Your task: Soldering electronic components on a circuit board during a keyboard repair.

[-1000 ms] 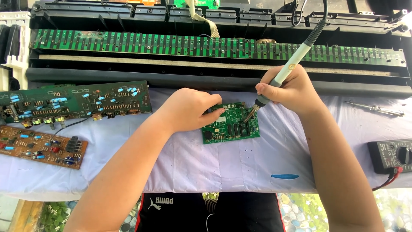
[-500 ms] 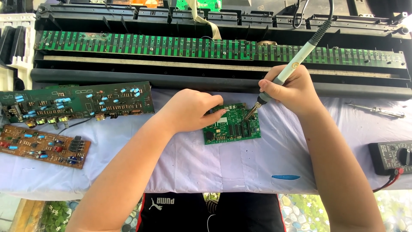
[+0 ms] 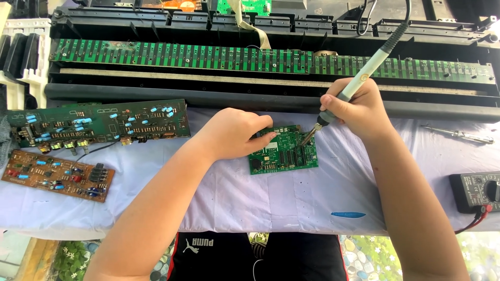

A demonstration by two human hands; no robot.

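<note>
Almost nothing has shifted since the earlier pictures: our right hand keeps its fingers wrapped around the soldering iron, tip resting on the small green board, and our left hand still presses flat on that board's left edge, fingers together. We judge the same joint is being worked.

Counting from largest: one long keyboard frame beyond both hands; one long green board and one brown board left of our left hand; one meter, one screwdriver right of the iron; one blue pick nearer us.
</note>
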